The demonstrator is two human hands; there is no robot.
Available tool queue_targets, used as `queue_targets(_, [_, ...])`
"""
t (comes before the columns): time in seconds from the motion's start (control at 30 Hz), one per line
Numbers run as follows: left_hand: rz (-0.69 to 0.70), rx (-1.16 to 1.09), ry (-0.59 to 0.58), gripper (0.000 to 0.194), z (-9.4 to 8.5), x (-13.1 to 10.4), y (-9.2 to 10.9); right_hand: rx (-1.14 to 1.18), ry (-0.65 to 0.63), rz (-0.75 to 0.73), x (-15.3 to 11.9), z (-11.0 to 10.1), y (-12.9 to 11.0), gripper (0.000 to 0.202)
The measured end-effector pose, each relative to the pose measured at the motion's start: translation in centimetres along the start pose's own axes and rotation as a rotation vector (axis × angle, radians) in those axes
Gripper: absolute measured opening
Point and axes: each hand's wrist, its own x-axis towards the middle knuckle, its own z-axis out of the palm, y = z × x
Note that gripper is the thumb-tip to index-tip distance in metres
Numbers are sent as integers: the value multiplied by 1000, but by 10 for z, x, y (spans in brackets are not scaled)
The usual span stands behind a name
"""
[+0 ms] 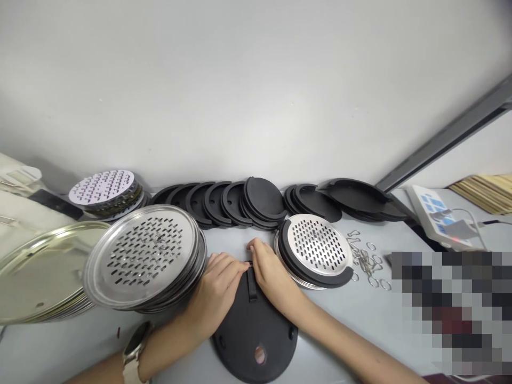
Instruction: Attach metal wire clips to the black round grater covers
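A black round plate [258,336] lies on the table close to me, a short black strap [252,287] and a round hole showing on it. At its far end, my left hand [220,282] has thumb and fingers closed near the top of the strap. My right hand [270,269] bends its fingers over the plate's far right edge, close against the left fingertips. A small dark piece shows between the two hands; the fingers hide most of it. Left of my hands rises a stack of slotted metal grater discs [148,256]; on the right, another grater disc [319,244] rests in a black holder.
Black rimmed holders [216,202] lean in a row along the wall. Gold-rimmed metal plates [44,266] and a pale grater stack [102,186] stand left. Wire rings and clips [365,260] lie right, before a power strip [436,216]. The lower right corner is pixelated.
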Motion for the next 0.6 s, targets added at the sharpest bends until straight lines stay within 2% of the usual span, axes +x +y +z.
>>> queue_targets(0.33, [56, -96, 35, 17, 3, 2, -4, 26, 3, 9, 0, -2, -2, 22])
queue_targets(0.6, [69, -90, 29, 19, 2, 5, -5, 125, -37, 43, 2, -9, -7, 18])
